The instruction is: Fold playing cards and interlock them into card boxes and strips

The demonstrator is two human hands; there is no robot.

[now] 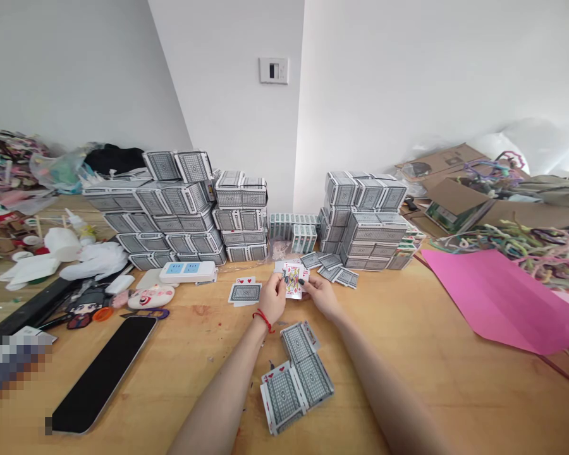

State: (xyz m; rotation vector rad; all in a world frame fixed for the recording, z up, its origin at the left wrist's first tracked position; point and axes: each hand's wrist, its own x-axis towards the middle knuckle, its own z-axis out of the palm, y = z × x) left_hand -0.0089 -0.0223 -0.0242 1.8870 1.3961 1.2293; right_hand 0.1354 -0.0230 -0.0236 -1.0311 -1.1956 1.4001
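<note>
Between my two hands, above the middle of the table, are playing cards (293,282) with a face card turned toward me. My left hand (272,296), with a red string bracelet at the wrist, pinches their left edge. On the right edge, my right hand (321,294) grips the same cards with thumb and fingers. How many cards they hold I cannot tell. Nearer me lies a block of joined card bundles (298,379), backs up, with a few faces poking out. Loose cards (245,292) lie left of my hands, and more face-down cards (332,268) lie behind on the right.
Tall stacks of card-covered blocks (184,215) stand back left, others (370,221) back right. Small green-white boxes (304,237) sit between them. A power strip (188,272), a phone (107,373) and trinkets lie left. Pink paper (502,297) and a cardboard box (459,196) are right.
</note>
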